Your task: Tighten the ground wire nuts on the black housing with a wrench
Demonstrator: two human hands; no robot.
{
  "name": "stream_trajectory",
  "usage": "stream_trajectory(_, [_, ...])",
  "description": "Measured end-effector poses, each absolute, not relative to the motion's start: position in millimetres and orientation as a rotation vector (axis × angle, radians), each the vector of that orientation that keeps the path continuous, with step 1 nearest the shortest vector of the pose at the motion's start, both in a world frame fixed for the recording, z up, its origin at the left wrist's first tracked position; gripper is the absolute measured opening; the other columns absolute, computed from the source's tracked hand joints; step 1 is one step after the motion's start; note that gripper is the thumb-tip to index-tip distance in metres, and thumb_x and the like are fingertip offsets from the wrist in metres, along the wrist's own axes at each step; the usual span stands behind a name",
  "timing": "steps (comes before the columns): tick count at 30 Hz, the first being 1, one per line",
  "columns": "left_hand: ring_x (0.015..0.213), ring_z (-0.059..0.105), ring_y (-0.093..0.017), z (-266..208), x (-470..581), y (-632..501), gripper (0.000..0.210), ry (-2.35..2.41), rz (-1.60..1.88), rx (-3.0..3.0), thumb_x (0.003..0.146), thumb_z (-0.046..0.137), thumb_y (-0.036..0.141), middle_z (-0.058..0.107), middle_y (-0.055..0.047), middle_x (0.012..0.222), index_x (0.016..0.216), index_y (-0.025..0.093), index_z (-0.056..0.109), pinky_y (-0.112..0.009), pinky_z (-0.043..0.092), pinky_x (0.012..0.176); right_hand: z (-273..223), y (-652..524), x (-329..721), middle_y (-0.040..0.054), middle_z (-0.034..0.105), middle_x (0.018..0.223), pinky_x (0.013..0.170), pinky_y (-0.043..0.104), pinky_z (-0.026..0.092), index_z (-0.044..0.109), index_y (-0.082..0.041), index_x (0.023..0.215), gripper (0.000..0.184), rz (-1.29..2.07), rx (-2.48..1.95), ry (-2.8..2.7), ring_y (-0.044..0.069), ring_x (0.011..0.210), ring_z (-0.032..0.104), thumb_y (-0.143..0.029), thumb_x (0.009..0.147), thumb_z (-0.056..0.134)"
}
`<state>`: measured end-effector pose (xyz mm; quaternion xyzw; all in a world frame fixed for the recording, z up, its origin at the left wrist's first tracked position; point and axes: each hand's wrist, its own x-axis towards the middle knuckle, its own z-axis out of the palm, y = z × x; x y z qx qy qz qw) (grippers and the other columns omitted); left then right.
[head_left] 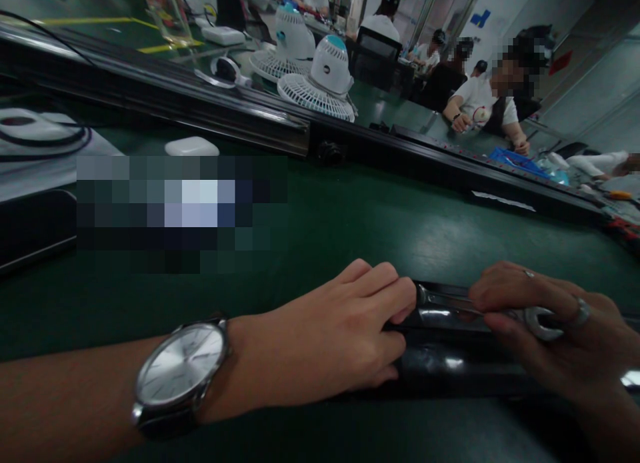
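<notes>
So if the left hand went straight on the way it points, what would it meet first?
Probably the silver metal wrench: its near end lies just past the fingers of the left hand, though whether they touch is unclear.

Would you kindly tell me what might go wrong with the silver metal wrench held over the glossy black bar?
The silver metal wrench in the right hand might slip and knock the left hand, whose fingers lie close to one end of it. Its hard metal might also scratch the glossy black bar beneath.
</notes>
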<state>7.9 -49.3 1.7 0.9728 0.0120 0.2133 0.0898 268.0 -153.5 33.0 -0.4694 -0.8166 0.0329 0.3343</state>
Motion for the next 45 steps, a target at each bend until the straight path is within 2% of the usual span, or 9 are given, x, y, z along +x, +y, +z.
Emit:
stream_trajectory(5, [0.102, 0.050, -0.023, 2, 7, -50, 0.019, 0.036, 0.636, 2.896, 0.093, 0.073, 0.034, 0.060, -0.008, 0.113, 0.082, 0.019, 0.069, -0.037, 0.039, 0.079, 28, -159, 272, -0.0009, 0.070, 0.078, 0.060, 0.032, 0.053, 0.067, -0.027, 0.092, 0.008, 0.068, -1.365, -2.033, 0.020, 0.071, 0.071, -0.030, 0.092, 0.074])
stream_trajectory(9, [0.104, 0.050, -0.023, 1, 7, -49, 0.018, 0.036, 0.640, 2.896, 0.092, 0.074, 0.033, 0.060, -0.008, 0.114, 0.084, 0.019, 0.069, -0.037, 0.039, 0.082, 30, -155, 270, -0.0034, 0.062, 0.067, 0.052, 0.029, 0.045, 0.062, -0.026, 0.086, 0.015, 0.039, -1.463, -2.020, 0.013, 0.054, 0.060, -0.035, 0.097, 0.067])
stream_trajectory(16, [0.103, 0.050, -0.022, 0, 7, -49, 0.018, 0.040, 0.628, 2.895, 0.093, 0.073, 0.033, 0.060, -0.007, 0.113, 0.083, 0.018, 0.068, -0.037, 0.038, 0.081, 36, -146, 257, -0.0058, 0.059, 0.063, 0.047, 0.024, 0.039, 0.059, -0.025, 0.085, 0.017, -0.007, -1.463, -2.108, 0.009, 0.047, 0.053, -0.032, 0.100, 0.061])
stream_trajectory(23, [0.103, 0.049, -0.022, 2, 6, -49, 0.017, 0.042, 0.626, 2.904, 0.093, 0.073, 0.032, 0.059, -0.007, 0.113, 0.083, 0.018, 0.068, -0.037, 0.038, 0.082, 29, -141, 253, -0.0026, 0.067, 0.071, 0.055, 0.025, 0.046, 0.064, -0.022, 0.094, 0.007, 0.143, -1.545, -2.150, 0.012, 0.056, 0.062, -0.026, 0.098, 0.060])
stream_trajectory(28, [0.103, 0.049, -0.022, 0, 6, -49, 0.018, 0.043, 0.637, 2.891, 0.093, 0.074, 0.032, 0.059, -0.007, 0.112, 0.083, 0.018, 0.068, -0.037, 0.038, 0.081, 29, -140, 252, -0.0030, 0.065, 0.066, 0.053, 0.025, 0.046, 0.065, -0.020, 0.088, 0.011, 0.091, -1.525, -2.118, 0.011, 0.052, 0.059, -0.019, 0.096, 0.056])
stream_trajectory(32, [0.102, 0.049, -0.022, 1, 7, -50, 0.017, 0.059, 0.642, 2.881, 0.091, 0.076, 0.031, 0.058, -0.006, 0.111, 0.082, 0.018, 0.068, -0.036, 0.039, 0.081, 33, -140, 254, -0.0020, 0.070, 0.070, 0.054, 0.025, 0.048, 0.066, -0.021, 0.089, 0.013, 0.115, -1.543, -2.109, 0.013, 0.055, 0.064, -0.015, 0.092, 0.054])
stream_trajectory(38, [0.102, 0.049, -0.022, 4, 7, -50, 0.018, 0.057, 0.639, 2.885, 0.091, 0.075, 0.031, 0.059, -0.007, 0.111, 0.081, 0.018, 0.068, -0.036, 0.039, 0.080, 34, -147, 255, -0.0044, 0.070, 0.070, 0.055, 0.024, 0.050, 0.066, -0.023, 0.093, 0.009, 0.096, -1.500, -2.083, 0.011, 0.055, 0.065, -0.017, 0.094, 0.059])
stream_trajectory(45, [0.100, 0.048, -0.021, 3, 7, -51, 0.015, 0.046, 0.662, 2.885, 0.090, 0.076, 0.028, 0.059, -0.007, 0.109, 0.082, 0.018, 0.069, -0.035, 0.039, 0.078, 34, -152, 250, -0.0019, 0.074, 0.077, 0.055, 0.027, 0.052, 0.067, -0.025, 0.099, 0.009, 0.088, -1.440, -2.105, 0.015, 0.060, 0.070, -0.019, 0.094, 0.062])
